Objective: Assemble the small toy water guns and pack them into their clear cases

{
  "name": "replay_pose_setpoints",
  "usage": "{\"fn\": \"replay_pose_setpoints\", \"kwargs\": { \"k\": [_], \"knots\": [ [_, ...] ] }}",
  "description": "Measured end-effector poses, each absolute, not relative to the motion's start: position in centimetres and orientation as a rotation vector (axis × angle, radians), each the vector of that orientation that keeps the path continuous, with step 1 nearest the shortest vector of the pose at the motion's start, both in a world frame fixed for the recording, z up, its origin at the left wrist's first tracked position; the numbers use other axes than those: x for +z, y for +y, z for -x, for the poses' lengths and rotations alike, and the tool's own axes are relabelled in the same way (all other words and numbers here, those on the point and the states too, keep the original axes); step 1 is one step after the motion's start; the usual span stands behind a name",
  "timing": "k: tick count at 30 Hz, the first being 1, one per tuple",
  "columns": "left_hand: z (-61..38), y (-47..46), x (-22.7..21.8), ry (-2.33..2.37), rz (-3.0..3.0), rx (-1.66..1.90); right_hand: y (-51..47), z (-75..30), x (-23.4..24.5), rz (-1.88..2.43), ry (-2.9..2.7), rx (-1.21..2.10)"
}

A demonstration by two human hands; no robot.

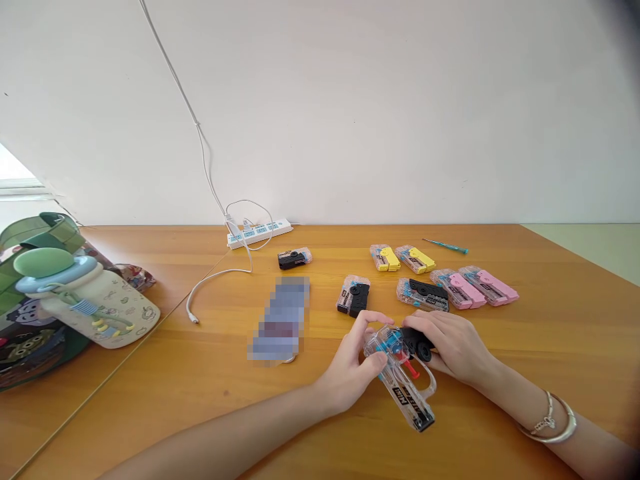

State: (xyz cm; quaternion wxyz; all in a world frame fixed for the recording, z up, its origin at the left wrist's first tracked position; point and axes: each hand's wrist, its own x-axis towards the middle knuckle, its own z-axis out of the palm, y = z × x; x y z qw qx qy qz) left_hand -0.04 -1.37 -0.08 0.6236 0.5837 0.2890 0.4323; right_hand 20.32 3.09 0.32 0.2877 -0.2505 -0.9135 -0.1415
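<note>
Between my two hands a toy water gun (403, 377) is held above the table, unfolded, with a clear body, blue inner parts, a red trigger and a black section. My left hand (350, 370) pinches its clear rear end between thumb and fingers. The fingers of my right hand (453, 343) close around the black section; part of it is hidden under them. Just beyond lie folded water guns: a black one (353, 297), another black one (423, 295), and two pink ones (457, 288) side by side.
Farther back are two yellow folded guns (385, 257), a black one (295, 258) and a teal screwdriver (445, 246). A blurred phone-like slab (281, 320) lies left of my hands. A white power strip (260, 233) with cables sits by the wall. A bottle (100, 303) leans against a green bag (30, 320).
</note>
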Motion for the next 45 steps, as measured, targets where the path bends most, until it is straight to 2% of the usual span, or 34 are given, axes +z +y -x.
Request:
{"fn": "replay_pose_setpoints", "kwargs": {
  "k": [4,9,16,19,25,32,38,45],
  "knots": [
    [0.1,-1.1,0.0,0.629,-1.260,0.985,3.4,-20.6,0.0,0.746,-2.416,-0.322],
    [-0.1,-1.1,-0.1,0.670,-1.249,1.008,4.6,-21.6,-0.9,1.040,-2.317,-0.192],
    [-0.6,-1.2,-0.1,1.010,-2.013,0.675,4.5,-21.3,-1.0,0.992,-2.409,-0.190],
    [-0.9,-1.2,-0.2,1.072,-2.169,0.631,4.2,-21.1,-0.8,0.946,-2.420,-0.215],
    [-0.9,-1.2,-0.5,1.142,-2.134,0.745,4.0,-21.0,-0.8,0.917,-2.359,-0.254],
    [-0.7,-0.9,-0.5,1.202,-1.714,1.043,3.7,-20.9,-1.3,0.884,-2.283,-0.294],
    [-0.5,-0.7,-0.6,1.175,-1.742,1.103,3.5,-20.6,-1.1,0.709,-2.336,-0.253],
    [-0.4,-1.1,-0.3,1.239,-1.973,1.089,3.4,-20.3,-0.6,0.602,-2.326,-0.371]
  ]
}}
